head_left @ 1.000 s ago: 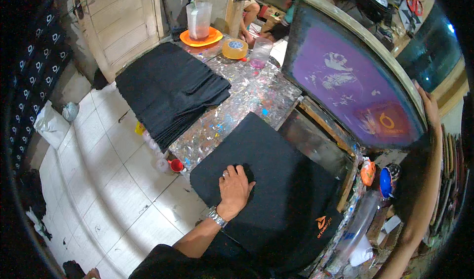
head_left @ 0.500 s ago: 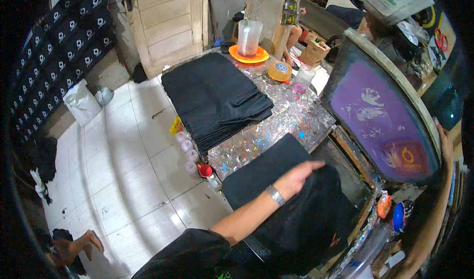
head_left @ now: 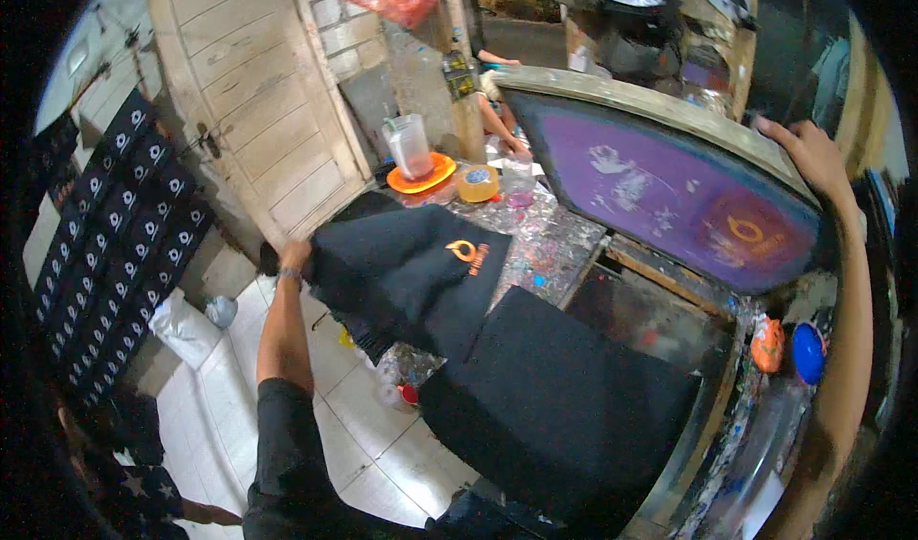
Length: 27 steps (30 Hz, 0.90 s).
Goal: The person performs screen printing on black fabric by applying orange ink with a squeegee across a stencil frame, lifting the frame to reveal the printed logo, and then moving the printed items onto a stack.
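Note:
My left hand (head_left: 295, 256) is closed on the corner of a black cloth piece (head_left: 402, 268) with a small orange print. The cloth stretches over the stack of black cloth pieces (head_left: 368, 205), mostly covering it. My right hand (head_left: 808, 158) grips the upper right edge of a screen printing frame (head_left: 660, 191), which stands tilted up with its purple mesh facing me. Below it, a flat black sheet (head_left: 564, 406) lies on the work table (head_left: 545, 244), nearer to me than the held cloth.
A plastic jug (head_left: 409, 146) stands on an orange plate (head_left: 421, 174) at the table's far end, beside a tape roll (head_left: 477, 183) and a clear cup (head_left: 517, 182). An orange packet (head_left: 766, 345) and a blue round container (head_left: 808, 354) sit at the right. Another person's legs (head_left: 499, 124) show behind.
My left hand has swung far left, carrying the printed cloth off the flat black sheet and over the stack. My right hand stays on the raised frame. The view has turned.

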Motion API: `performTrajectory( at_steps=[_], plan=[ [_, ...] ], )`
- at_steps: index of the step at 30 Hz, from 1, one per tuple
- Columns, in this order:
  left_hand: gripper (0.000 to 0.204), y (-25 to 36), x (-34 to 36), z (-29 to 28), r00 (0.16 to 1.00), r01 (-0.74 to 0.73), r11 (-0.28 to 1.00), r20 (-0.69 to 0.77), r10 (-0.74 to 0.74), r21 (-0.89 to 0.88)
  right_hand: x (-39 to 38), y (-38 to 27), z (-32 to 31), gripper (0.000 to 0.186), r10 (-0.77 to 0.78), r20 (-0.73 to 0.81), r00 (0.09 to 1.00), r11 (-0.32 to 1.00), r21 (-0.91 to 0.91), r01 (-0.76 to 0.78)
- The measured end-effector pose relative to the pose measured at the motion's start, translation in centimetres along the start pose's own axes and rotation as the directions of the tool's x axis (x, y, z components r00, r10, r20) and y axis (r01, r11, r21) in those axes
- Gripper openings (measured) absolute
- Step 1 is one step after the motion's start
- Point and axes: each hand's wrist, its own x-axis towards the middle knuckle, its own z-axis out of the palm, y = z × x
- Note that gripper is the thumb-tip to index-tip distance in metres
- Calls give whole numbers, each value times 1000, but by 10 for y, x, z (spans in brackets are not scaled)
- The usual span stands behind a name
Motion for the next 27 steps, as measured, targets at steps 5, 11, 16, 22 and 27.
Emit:
performTrajectory(
  at_steps=[5,11,16,22,27],
  plan=[
    [32,189,-144,0,881,-454,761,-358,308,-462,7,11,-10,90,-105,-22,994,994,-22,105],
    [73,291,-460,-42,292,-855,319,129,948,-410,-12,-10,-23,82,-123,185,975,992,50,115],
    [76,294,-473,-23,309,-799,357,179,934,-484,-28,-5,-30,77,-125,97,987,990,84,117],
    [78,290,-471,-32,292,-805,345,185,938,-482,-47,-10,-19,90,-91,26,995,996,24,91],
    [80,302,-427,-93,564,-431,91,-189,804,-898,-134,-43,-15,69,-133,-20,991,990,46,133]
  ],
)
